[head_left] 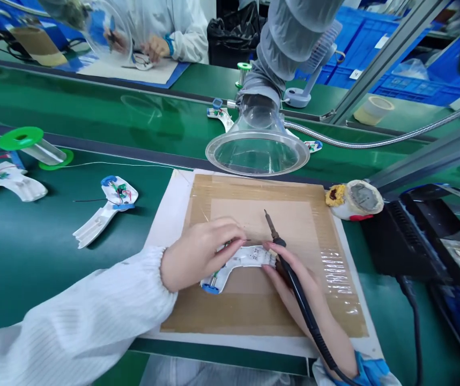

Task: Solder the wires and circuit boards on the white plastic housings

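My left hand (200,252) presses down on a white plastic housing (238,262) with a blue end, lying on a brown cardboard mat (278,311). Its fingers are curled over the part near some small wires. My right hand (306,300) grips a black soldering iron (290,268), whose tip points up and away, just above the housing's right end. My right fingertips also touch that end of the housing.
A clear fume-extraction funnel (258,147) on a grey hose hangs over the mat's far edge. Two more white housings (107,206) (8,179) and a green solder spool (32,145) lie on the left. A sponge holder (354,201) and black station (410,236) sit right. Another person (161,32) works across the belt.
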The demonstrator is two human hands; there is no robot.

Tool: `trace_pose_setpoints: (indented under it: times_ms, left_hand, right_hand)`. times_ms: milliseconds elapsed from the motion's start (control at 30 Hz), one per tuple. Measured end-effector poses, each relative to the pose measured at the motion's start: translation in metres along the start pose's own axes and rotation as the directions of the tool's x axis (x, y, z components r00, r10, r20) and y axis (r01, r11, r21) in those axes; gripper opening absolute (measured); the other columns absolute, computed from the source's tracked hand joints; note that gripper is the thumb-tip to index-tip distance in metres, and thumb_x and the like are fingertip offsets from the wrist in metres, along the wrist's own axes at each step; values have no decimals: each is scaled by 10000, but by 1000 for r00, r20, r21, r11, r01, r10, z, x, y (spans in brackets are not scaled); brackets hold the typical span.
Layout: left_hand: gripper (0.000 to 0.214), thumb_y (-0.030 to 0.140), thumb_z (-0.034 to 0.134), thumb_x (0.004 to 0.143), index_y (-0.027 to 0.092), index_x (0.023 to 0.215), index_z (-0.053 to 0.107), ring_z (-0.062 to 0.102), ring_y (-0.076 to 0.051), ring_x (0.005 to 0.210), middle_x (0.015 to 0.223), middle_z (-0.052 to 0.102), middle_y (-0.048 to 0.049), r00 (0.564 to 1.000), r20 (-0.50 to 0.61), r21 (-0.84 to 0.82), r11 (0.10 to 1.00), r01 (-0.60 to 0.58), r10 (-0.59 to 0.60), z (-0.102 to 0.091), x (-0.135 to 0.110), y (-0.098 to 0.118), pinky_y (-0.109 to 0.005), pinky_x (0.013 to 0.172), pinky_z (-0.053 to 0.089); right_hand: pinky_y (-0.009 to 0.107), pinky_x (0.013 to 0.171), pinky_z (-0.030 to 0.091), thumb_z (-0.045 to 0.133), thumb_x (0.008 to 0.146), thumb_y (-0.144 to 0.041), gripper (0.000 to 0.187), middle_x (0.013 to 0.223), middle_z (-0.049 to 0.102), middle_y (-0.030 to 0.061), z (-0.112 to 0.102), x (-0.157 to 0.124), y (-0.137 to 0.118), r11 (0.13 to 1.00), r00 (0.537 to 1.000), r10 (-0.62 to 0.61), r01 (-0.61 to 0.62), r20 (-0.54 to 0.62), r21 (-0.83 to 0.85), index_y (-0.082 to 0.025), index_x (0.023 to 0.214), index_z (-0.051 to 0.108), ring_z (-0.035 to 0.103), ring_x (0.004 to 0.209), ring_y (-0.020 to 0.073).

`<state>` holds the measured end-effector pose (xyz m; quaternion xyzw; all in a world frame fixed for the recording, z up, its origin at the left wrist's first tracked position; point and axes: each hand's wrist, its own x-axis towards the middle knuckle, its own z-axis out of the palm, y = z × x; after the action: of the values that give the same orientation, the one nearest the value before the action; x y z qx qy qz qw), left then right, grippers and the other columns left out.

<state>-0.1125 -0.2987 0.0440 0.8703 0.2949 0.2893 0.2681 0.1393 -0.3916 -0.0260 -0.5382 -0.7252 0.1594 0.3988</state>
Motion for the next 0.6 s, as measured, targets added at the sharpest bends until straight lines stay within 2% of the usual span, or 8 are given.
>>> trace_pose_setpoints:
  times_ms: [67, 133, 200, 267, 333, 400, 500, 600]
  left_hand:
    - [287, 150, 515, 1155, 161, 994, 752, 749, -214, 944, 1046, 803, -98, 994, -28, 196, 975, -102, 110, 13, -8, -2, -356, 834, 588]
    - [279, 154, 547, 1135, 174, 958, 762, 726, -268, 1059, 1144, 790, -126, 990, -58, 289, 951, -106, 128, 22, -14, -4, -435, 927, 559]
    - [244, 174, 598, 1108, 196, 947, 780, 689, -312, 1191, 1266, 758, -139, 994, -78, 254, 966, -54, 76, 28, -16, -6, -505, 1034, 527]
    - [233, 180, 608, 1099, 208, 952, 787, 659, -319, 1265, 1346, 721, -141, 997, -73, 165, 986, -10, 23, 30, -15, -7, -532, 1109, 505]
    - [234, 186, 601, 1108, 207, 962, 782, 649, -308, 1281, 1374, 702, -139, 998, -58, 107, 994, 17, -11, 30, -13, -9, -521, 1128, 502]
    - [230, 197, 595, 1119, 205, 973, 773, 646, -303, 1288, 1388, 696, -139, 999, -48, 84, 996, 30, -26, 30, -12, -9, -516, 1135, 498]
    - [222, 203, 588, 1123, 205, 984, 761, 645, -301, 1303, 1404, 695, -140, 999, -30, 74, 997, 35, -33, 30, -13, -10, -512, 1148, 496]
    - [217, 211, 588, 1124, 210, 996, 762, 645, -300, 1320, 1416, 697, -138, 999, -13, 65, 997, 47, -46, 29, -14, -10, -510, 1160, 497]
  right_hand:
    - [304, 1010, 732, 738, 1079, -215, 423, 1350, 871, 49, -2, 4, -3, 1000, 1000, -17, 17, 2, 3, -315, 1487, 690, 885, 1159, 221]
    - [294, 1004, 729, 723, 1090, -210, 422, 1350, 871, 46, -3, 7, -7, 1000, 999, -29, 29, -16, 11, -314, 1496, 678, 881, 1170, 212]
    - [302, 998, 729, 717, 1091, -201, 417, 1341, 875, 40, -5, 6, -12, 1000, 999, -27, 27, -40, 3, -323, 1488, 687, 881, 1165, 214]
    - [327, 959, 737, 709, 1096, -213, 369, 1247, 898, 31, -9, 0, -16, 1000, 993, 16, -16, -117, 0, -326, 1447, 717, 894, 1099, 226]
    - [364, 847, 736, 682, 1123, -292, 273, 1038, 905, 26, -16, -7, -18, 997, 969, 72, -64, -236, 40, -307, 1385, 754, 896, 918, 239]
    - [376, 677, 684, 644, 1143, -412, 245, 814, 840, 18, -23, -14, -19, 995, 941, 77, -50, -331, 90, -284, 1282, 801, 825, 689, 231]
    - [367, 558, 591, 629, 1143, -459, 277, 708, 763, 14, -30, -18, -20, 993, 943, 48, -11, -329, 114, -282, 1100, 837, 718, 564, 206]
    - [367, 573, 588, 651, 1130, -392, 228, 743, 776, 14, -30, -17, -20, 990, 956, 69, -30, -285, 136, -287, 1055, 838, 722, 593, 200]
